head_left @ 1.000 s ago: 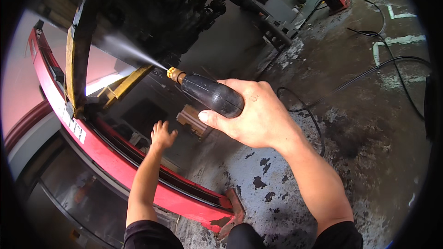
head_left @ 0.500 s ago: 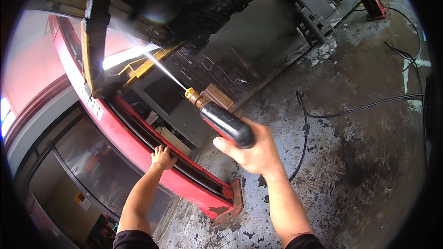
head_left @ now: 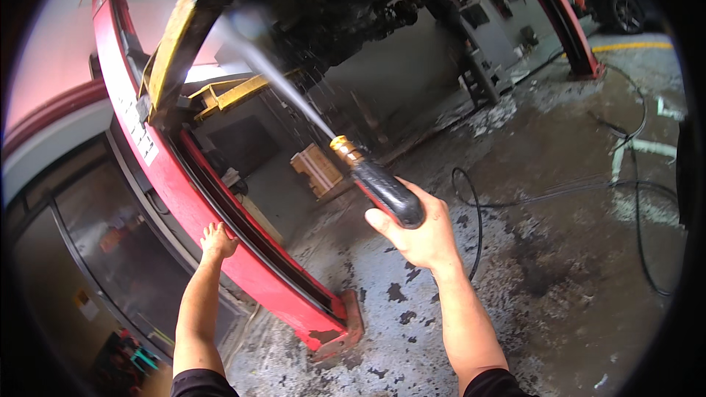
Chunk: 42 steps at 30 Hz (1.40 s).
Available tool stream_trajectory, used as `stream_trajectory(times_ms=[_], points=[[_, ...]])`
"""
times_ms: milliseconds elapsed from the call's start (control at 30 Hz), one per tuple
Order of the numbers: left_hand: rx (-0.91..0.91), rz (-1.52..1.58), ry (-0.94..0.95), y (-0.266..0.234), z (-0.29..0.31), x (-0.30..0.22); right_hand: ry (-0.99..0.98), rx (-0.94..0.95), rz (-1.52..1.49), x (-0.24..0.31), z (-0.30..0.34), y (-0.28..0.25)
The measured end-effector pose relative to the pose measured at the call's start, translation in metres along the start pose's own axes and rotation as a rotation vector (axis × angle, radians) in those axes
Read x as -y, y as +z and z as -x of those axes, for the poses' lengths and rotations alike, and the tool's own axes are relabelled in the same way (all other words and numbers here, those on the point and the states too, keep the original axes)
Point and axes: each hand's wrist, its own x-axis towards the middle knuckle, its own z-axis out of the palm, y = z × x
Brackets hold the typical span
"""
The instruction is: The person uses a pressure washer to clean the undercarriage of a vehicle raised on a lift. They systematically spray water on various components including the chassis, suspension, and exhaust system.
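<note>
The right hand (head_left: pixel 423 235), around 4 o'clock, is closed around the rear of a black spray gun (head_left: pixel 388 195), thumb along its left side (the fingers beneath are mostly hidden, so I cannot tell how the trigger sits). The left hand (head_left: pixel 217 241), at 8 o'clock, holds nothing; it is open, fingers spread, and seems to rest against the red lift post (head_left: pixel 254 268).

The gun lies near the centre, and a white jet (head_left: pixel 290 92) leaves its brass nozzle (head_left: pixel 346 148) between 10 and 11 o'clock. The step in hand looks like spraying up toward the raised vehicle (head_left: pixel 331 18) at 12; the next move likely calls for a steady grip and small wrist turns.

The yellow lift arm (head_left: pixel 176 48) at 10 and the post's edge limit room leftward. A cardboard box (head_left: pixel 316 170) sits just beyond the gun. Wet floor (head_left: pixel 544 250) opens from 3 to 5, crossed by a black hose (head_left: pixel 479 231) that could catch a foot.
</note>
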Motion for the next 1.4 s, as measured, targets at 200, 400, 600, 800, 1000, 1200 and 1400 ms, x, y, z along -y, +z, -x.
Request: stream_trajectory(times_ms=[200,400,600,800,1000,1200,1400], points=[[0.088,0.125,0.176,0.018,0.027,-0.011,0.086,0.055,0.4,0.102,0.018,-0.003],[0.014,0.349,0.221,-0.026,0.022,0.014,-0.189,-0.044,0.64,0.249,0.001,-0.004],[-0.24,0.52,0.165,-0.139,-0.053,0.108,-0.155,-0.054,0.791,0.371,-0.111,0.044],[-0.572,0.668,0.24,-0.214,-0.033,0.147,0.012,0.026,0.72,0.393,-0.164,0.094],[-0.176,0.579,0.322,-0.164,0.001,0.122,0.008,0.17,0.635,0.413,-0.161,0.118],[-0.261,1.037,0.528,-0.101,0.073,0.033,-0.081,-0.025,0.856,0.4,-0.159,0.121],[0.03,1.052,0.44,0.06,0.191,-0.038,-0.047,0.104,0.742,0.386,-0.128,0.146]])
